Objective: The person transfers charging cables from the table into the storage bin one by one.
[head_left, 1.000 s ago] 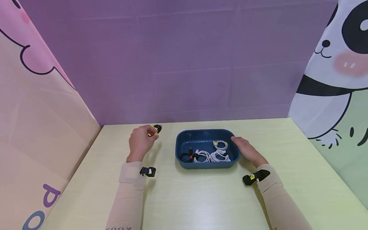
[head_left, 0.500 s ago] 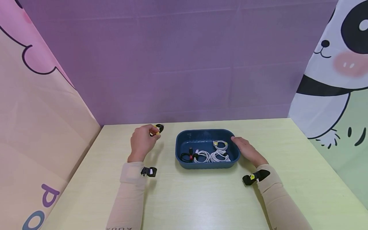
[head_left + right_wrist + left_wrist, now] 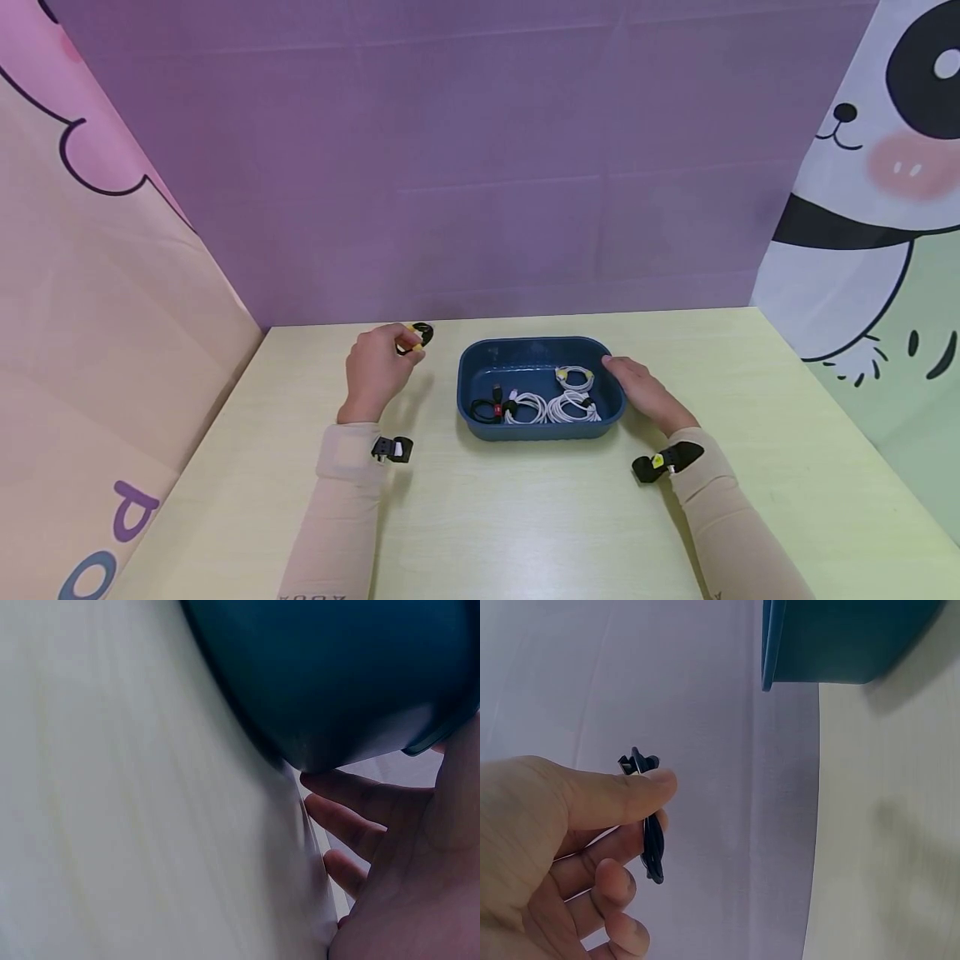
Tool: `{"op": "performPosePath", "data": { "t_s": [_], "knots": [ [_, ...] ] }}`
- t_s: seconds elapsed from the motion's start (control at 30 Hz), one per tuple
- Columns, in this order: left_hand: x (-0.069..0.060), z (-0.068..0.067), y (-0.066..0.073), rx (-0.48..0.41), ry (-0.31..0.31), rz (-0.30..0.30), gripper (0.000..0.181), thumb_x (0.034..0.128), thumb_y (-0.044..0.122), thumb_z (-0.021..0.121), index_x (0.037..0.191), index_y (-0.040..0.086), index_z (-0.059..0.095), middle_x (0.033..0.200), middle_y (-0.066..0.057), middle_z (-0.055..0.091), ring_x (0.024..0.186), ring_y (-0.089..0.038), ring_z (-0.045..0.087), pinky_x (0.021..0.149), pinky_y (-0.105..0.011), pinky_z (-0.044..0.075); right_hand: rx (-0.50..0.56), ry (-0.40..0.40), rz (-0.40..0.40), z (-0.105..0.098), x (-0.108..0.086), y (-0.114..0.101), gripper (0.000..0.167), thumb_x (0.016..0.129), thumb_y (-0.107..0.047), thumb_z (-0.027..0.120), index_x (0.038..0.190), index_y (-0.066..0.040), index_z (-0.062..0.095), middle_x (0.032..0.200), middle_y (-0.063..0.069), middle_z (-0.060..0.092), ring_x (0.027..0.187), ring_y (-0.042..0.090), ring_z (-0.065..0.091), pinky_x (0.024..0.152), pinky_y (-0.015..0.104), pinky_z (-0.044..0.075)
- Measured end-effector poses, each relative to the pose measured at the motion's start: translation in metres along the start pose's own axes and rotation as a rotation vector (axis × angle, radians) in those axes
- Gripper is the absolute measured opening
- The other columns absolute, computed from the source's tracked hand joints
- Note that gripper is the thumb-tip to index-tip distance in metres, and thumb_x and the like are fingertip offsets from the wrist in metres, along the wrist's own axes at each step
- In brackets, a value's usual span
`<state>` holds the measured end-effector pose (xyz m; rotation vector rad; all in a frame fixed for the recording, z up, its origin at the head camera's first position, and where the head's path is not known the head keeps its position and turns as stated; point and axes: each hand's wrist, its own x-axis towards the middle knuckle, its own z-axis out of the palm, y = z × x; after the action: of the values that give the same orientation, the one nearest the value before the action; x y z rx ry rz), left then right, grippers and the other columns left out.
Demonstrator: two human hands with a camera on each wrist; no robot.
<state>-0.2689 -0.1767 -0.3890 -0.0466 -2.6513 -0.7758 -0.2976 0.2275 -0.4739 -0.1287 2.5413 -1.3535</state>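
Note:
My left hand (image 3: 380, 367) is raised over the table's back left and pinches a small coiled black cable (image 3: 653, 851) between thumb and fingers. Yellow parts show on that cable in the head view; its plug end pokes out above the thumb in the left wrist view. Right of it, a blue plastic box (image 3: 542, 432) rests on the table. Inside lie a coiled black cable (image 3: 483, 410) with a red tie and several coiled white cables (image 3: 572, 408). My right hand (image 3: 647, 392) rests against the box's right end, digit at the rim, other fingers fairly straight along the outside wall.
The pale wooden table (image 3: 510, 525) runs back to a purple cloth wall (image 3: 480, 167). Printed cloth panels flank it, a panda (image 3: 862, 283) on the right one. Black cameras (image 3: 393, 449) are strapped to both wrists.
My left hand has drifted slightly right toward the box, carrying the black cable with it. The right hand and the box stay where they were.

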Motion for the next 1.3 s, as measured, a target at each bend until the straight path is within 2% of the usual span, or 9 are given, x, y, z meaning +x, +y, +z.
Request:
{"op": "performPosePath", "data": {
  "t_s": [0.2, 0.43, 0.57, 0.87, 1.3],
  "knots": [
    [-0.001, 0.001, 0.004, -0.004, 0.004, 0.022, 0.013, 0.0877, 0.014, 0.08, 0.099, 0.009, 0.077, 0.094, -0.009, 0.076, 0.081, -0.027, 0.067, 0.063, -0.035, 0.044, -0.012, -0.003, 0.015, 0.0, -0.001, -0.002, 0.089, 0.103, -0.07, 0.026, 0.161, -0.004, 0.025, 0.168, 0.022, 0.02, 0.157, 0.045, 0.013, 0.122, 0.068, 0.013],
    [-0.001, 0.005, 0.006, 0.01, 0.032, 0.059, 0.013, 0.0857, 0.015, 0.082, 0.097, 0.011, 0.078, 0.09, -0.006, 0.076, 0.079, -0.026, 0.067, 0.061, -0.035, 0.045, 0.019, -0.005, -0.01, 0.001, -0.001, -0.004, 0.083, 0.105, -0.065, 0.029, 0.159, -0.002, 0.03, 0.167, 0.022, 0.023, 0.158, 0.043, 0.013, 0.124, 0.065, 0.011],
    [-0.002, 0.006, 0.008, 0.006, 0.036, 0.073, 0.012, 0.0854, 0.014, 0.082, 0.097, 0.011, 0.078, 0.09, -0.006, 0.076, 0.079, -0.025, 0.067, 0.06, -0.035, 0.045, 0.008, -0.002, 0.006, 0.0, -0.002, -0.004, 0.082, 0.105, -0.065, 0.028, 0.159, -0.003, 0.029, 0.168, 0.022, 0.022, 0.158, 0.043, 0.012, 0.124, 0.065, 0.011],
    [-0.001, 0.01, 0.013, 0.009, 0.033, 0.096, 0.013, 0.0851, 0.014, 0.082, 0.097, 0.012, 0.078, 0.091, -0.005, 0.076, 0.079, -0.025, 0.067, 0.061, -0.035, 0.046, 0.01, -0.003, 0.0, 0.0, -0.001, -0.003, 0.084, 0.105, -0.066, 0.028, 0.159, -0.002, 0.029, 0.167, 0.022, 0.024, 0.157, 0.043, 0.014, 0.124, 0.065, 0.013],
    [-0.003, 0.011, 0.022, 0.0, 0.028, 0.124, 0.013, 0.0852, 0.013, 0.082, 0.097, 0.012, 0.078, 0.095, -0.006, 0.077, 0.086, -0.026, 0.07, 0.066, -0.04, 0.05, 0.029, 0.007, 0.01, 0.0, -0.002, -0.002, 0.084, 0.104, -0.067, 0.03, 0.159, -0.004, 0.03, 0.168, 0.023, 0.019, 0.158, 0.044, 0.011, 0.124, 0.066, 0.01]
  ]
}}
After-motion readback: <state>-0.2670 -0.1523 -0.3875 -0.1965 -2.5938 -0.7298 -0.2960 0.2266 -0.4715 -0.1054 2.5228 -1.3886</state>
